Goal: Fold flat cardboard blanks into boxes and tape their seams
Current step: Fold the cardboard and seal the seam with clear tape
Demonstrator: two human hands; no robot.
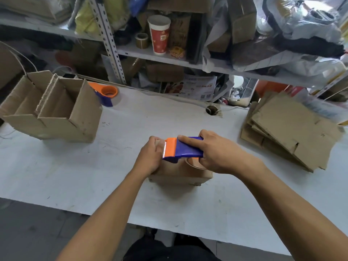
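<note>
a red and white paper cup [159, 34] stands upright on the grey metal shelf [150, 53] behind the white table [56, 166]. just left of the cup sits a small roll of brown tape [141, 40], and just right of it a crumpled yellow and red wrapper [177, 52]. a perforated metal upright [108, 40] rises to the left of them. printed leaflets [195, 87] lean below the shelf. plastic bags [293, 25] are heaped on the shelf to the right.

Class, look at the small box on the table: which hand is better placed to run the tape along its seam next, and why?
Right. The right hand already grips the tape dispenser on top of the box; the left hand holds the box's left end.
</note>
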